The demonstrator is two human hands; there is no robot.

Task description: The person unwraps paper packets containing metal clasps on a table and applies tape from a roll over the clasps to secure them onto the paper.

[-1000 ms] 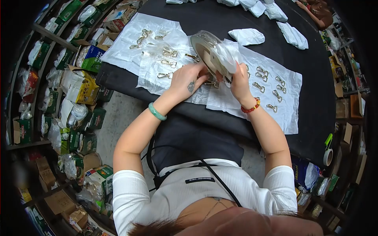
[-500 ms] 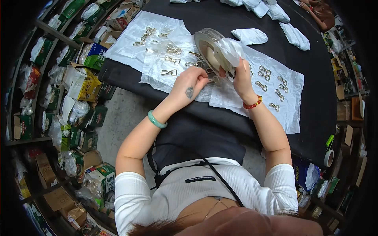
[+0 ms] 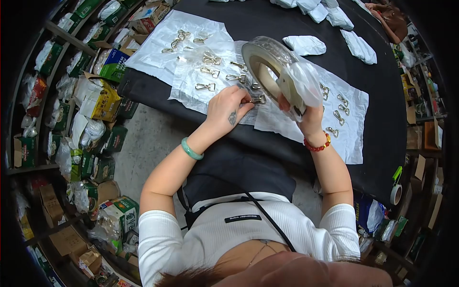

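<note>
My left hand (image 3: 228, 106) is closed, its fingertips pinching a metal snap hook (image 3: 260, 99) at the near edge of the white sheets. My right hand (image 3: 310, 117) grips a tape dispenser with a large roll of clear tape (image 3: 256, 53), tilted above the sheets. Crumpled whitish plastic (image 3: 306, 82) covers part of the dispenser and hides some of my right fingers. Several more snap hooks lie spread over the white sheet (image 3: 191, 82) to the left and the white sheet (image 3: 353, 138) to the right.
Wrapped white packets (image 3: 305, 45) lie on the black table (image 3: 258, 19) at the back. A small tape roll (image 3: 396, 194) and a green-handled tool (image 3: 397, 174) are at the right edge. Another person's arm (image 3: 382, 24) shows at the far right. Loaded shelves (image 3: 57, 167) stand on the left.
My right hand has moved right and slightly nearer with the tape dispenser, away from my left hand. The snap hook at my left fingertips now shows more clearly.
</note>
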